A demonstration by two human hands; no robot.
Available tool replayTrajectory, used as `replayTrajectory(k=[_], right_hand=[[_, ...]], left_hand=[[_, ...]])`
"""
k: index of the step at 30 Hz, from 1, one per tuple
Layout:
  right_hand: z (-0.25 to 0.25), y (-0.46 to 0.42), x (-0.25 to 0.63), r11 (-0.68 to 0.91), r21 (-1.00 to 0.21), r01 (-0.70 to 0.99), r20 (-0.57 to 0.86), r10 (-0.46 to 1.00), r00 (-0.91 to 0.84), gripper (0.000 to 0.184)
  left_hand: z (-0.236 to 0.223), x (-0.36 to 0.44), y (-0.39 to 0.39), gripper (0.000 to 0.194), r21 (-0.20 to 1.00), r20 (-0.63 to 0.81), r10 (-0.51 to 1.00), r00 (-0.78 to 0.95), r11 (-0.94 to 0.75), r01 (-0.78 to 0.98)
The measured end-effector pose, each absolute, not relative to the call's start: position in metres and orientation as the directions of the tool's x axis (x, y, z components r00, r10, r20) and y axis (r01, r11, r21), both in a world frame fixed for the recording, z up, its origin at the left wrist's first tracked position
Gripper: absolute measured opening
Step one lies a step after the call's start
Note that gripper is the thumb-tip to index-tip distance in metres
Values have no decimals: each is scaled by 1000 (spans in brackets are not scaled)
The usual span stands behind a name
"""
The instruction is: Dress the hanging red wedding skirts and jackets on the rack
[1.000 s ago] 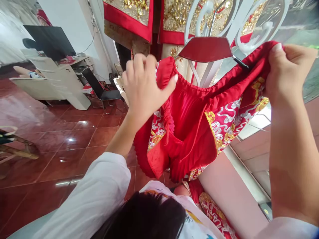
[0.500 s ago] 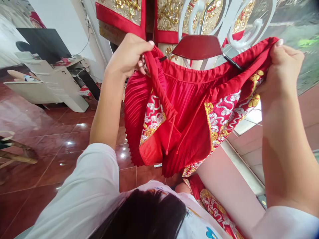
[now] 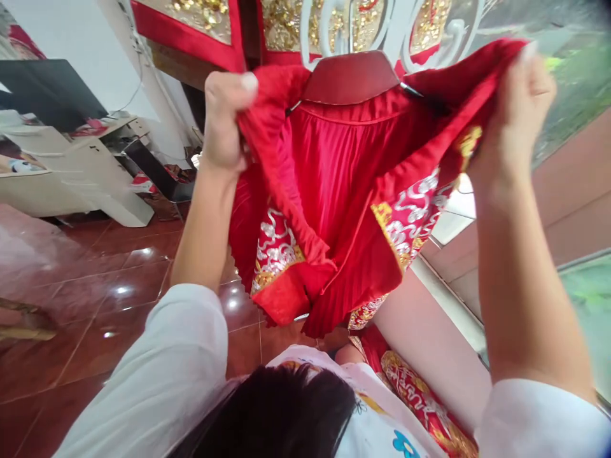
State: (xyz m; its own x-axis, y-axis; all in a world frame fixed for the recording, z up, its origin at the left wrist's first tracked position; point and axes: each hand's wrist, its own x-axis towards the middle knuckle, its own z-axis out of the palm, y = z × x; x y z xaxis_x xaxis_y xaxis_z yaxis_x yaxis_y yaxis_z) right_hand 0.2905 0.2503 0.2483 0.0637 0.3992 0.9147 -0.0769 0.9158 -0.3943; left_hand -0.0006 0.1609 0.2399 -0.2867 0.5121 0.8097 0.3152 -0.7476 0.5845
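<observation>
A red pleated skirt [image 3: 334, 172] with silver and gold embroidered panels is stretched wide between my hands. My left hand [image 3: 226, 117] grips its waistband on the left, thumb on top. The opposite end of the waistband is held by my right hand [image 3: 518, 108], fingers wrapped round the cloth and slightly blurred. Between them, a dark red hanger [image 3: 353, 77] stands at the waistband, its clip arms reaching into the fabric. The skirt's front hangs open in a V, showing the inside pleats. Part of each hand's fingers is hidden by the cloth.
Behind the hanger stands white scrolled metalwork [image 3: 391, 32] with gold-sequined, red-edged panels [image 3: 286, 28]. A desk [image 3: 76, 152] with a monitor [image 3: 52, 89] is at left on the red tiled floor [image 3: 124, 305]. More red embroidered fabric [image 3: 424, 401] lies low beside a pale ledge [image 3: 429, 337].
Both hands have moved up and slightly left in view, keeping hold of the skirt. The waistband now rises around the hanger's sides, and the opening looks deeper. The camera view has shifted too.
</observation>
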Motion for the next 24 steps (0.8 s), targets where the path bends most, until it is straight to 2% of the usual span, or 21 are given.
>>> replayTrajectory(k=[1, 2, 3, 5, 6, 8, 10, 11, 12, 14, 15, 19, 21, 24], right_hand=[[239, 244, 285, 927, -375, 17, 927, 375, 21, 30], [229, 238, 278, 923, -361, 134, 930, 368, -23, 27], [217, 233, 271, 917, -339, 212, 935, 353, -33, 24], [195, 226, 257, 883, -304, 357, 942, 334, -23, 24], [186, 224, 252, 851, -300, 432, 940, 341, -18, 27], [176, 222, 249, 752, -307, 583, 915, 402, -36, 34], [175, 222, 254, 674, -305, 673, 881, 468, -70, 38], [178, 222, 258, 656, -290, 696, 875, 477, -85, 39], [183, 223, 263, 647, -270, 713, 880, 466, -90, 40], [193, 225, 273, 634, -232, 738, 899, 429, -85, 40], [198, 227, 277, 623, -223, 750, 896, 434, -94, 40], [205, 234, 279, 541, -232, 808, 811, 566, -146, 41], [204, 236, 277, 514, -241, 823, 814, 569, -118, 41], [203, 238, 275, 511, -247, 823, 832, 547, -90, 34]], left_hand=[[235, 9, 151, 46, 517, 836, 539, -99, -715, 471], [231, 19, 143, 50, 411, 787, 610, 90, -627, 662], [229, 29, 136, 50, 309, 750, 650, 120, -505, 806], [228, 42, 127, 43, 212, 695, 718, 38, -255, 944], [230, 42, 124, 38, 195, 707, 706, -36, -146, 970], [237, 31, 124, 28, 145, 774, 622, -118, 7, 989], [244, 8, 128, 29, 94, 857, 501, -123, 83, 992], [246, -4, 131, 35, 101, 861, 501, -91, 7, 995], [246, -16, 135, 36, 150, 812, 579, -69, -92, 984], [243, -33, 141, 49, 309, 716, 696, -50, -252, 917], [239, -38, 144, 54, 369, 681, 731, -47, -288, 884], [225, -52, 146, 59, 439, 666, 746, -28, -361, 823], [221, -63, 147, 55, 580, 606, 795, 0, -442, 684], [213, -84, 155, 64, 753, 515, 856, 42, -476, 454]])
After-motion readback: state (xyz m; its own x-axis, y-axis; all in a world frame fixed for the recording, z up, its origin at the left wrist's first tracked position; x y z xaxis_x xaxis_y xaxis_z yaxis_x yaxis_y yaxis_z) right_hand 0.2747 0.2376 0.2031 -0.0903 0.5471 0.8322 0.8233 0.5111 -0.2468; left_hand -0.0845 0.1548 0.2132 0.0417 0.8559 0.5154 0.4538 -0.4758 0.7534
